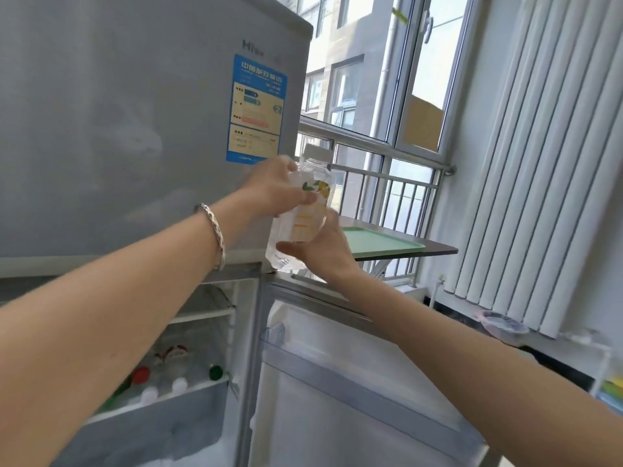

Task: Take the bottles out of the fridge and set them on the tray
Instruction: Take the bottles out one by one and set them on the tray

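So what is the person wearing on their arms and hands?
Very little. Both forearms are bare, with no sleeves in view and no gloves. The left hand has a twisted silver bangle at its wrist. The right hand and its wrist carry nothing.

A clear, glossy plastic bottle (pixel 300 210) with a white cap, against a fridge (pixel 118 129) of smooth matt grey metal bearing a paper label (pixel 257 109); a matt green plastic tray (pixel 381 242); a twisted metal bracelet (pixel 215 230).
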### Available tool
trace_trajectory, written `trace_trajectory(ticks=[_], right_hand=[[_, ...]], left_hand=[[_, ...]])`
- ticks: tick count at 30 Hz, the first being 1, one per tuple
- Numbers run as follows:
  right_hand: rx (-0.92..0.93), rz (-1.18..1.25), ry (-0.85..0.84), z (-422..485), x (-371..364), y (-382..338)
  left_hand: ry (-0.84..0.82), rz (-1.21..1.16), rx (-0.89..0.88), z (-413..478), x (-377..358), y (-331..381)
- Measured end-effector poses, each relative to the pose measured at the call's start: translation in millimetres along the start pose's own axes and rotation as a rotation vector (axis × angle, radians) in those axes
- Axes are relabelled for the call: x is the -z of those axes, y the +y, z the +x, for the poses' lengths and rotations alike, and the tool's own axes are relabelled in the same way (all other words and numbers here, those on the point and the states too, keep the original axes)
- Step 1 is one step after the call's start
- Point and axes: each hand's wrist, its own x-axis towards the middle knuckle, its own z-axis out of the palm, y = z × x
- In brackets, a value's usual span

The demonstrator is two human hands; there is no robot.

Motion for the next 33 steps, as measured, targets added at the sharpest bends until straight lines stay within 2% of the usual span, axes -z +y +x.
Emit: trace_trajectory(ticks=[3, 5, 6, 11, 15, 23, 29, 31, 33], right_hand=[[0.002, -0.023, 0.147, 31.3, 26.4, 10.6], [-0.019, -0.056, 0.205, 55.6, 41.9, 20.9], [-0.034, -0.072, 0.212, 69.1, 46.7, 28.7], [-0.087, -0.271, 0.088, 114.8, 48.5, 65.3], [-0.067, -0.407, -0.043, 138.3, 42.5, 81.1], [-0.138, -0.325, -0.138, 197.0, 24.0, 110.0], [-0.275, -0.137, -0.140, 208.9, 17.0, 116.8], [-0.249, -0.232, -0.143, 204.3, 19.9, 114.0], [-0.146, -0.378, -0.045, 195.8, 25.2, 110.2]], left_hand=[[0.049, -0.175, -0.044, 21.4, -27.3, 7.6], [0.024, -0.355, 0.031, 35.0, -48.3, 9.2], [-0.001, -0.372, 0.073, 41.5, -59.7, 9.0], [-0.202, -0.224, 0.156, 64.2, -119.7, -9.2], [-0.195, -0.186, 0.164, 87.7, -152.3, -23.5], [-0.192, -0.149, 0.209, 125.3, -177.6, -41.9], [-0.181, -0.109, 0.190, 128.8, -176.4, -42.0], [-0.179, -0.075, 0.180, 123.6, -170.6, -40.0], [-0.171, 0.006, 0.141, 117.8, -164.1, -37.3]])
